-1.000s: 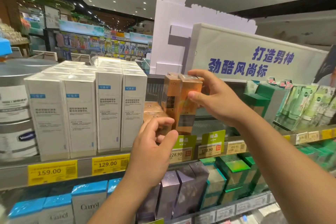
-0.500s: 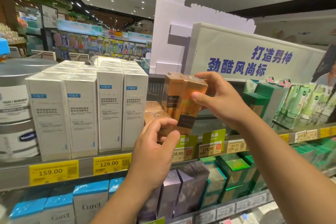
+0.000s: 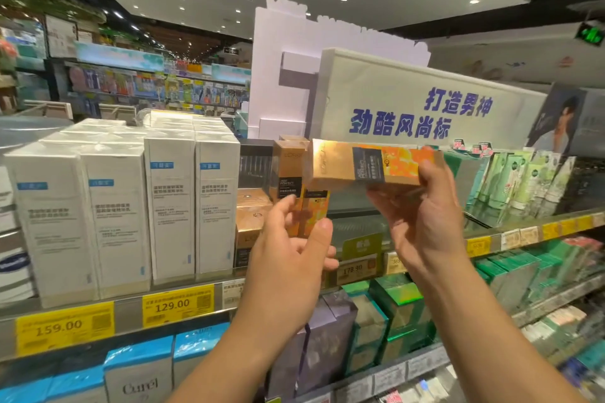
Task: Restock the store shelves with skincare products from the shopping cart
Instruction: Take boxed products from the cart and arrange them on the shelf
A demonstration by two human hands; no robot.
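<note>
My right hand grips a gold and orange skincare box, held lying sideways in front of the top shelf. On that shelf stands an upright gold and orange box, with a low gold box to its left. My left hand hovers in front of the upright box's lower end with forefinger and thumb spread, holding nothing. The shopping cart is out of sight.
Tall white boxes fill the shelf to the left. Green tubes stand to the right under a white sign. On the shelf below are blue-topped boxes, purple boxes and green boxes.
My right hand has pulled one gold and orange box off the upright pair, moved it right and turned it from upright to lying sideways. My left hand's fingers have opened a little.
</note>
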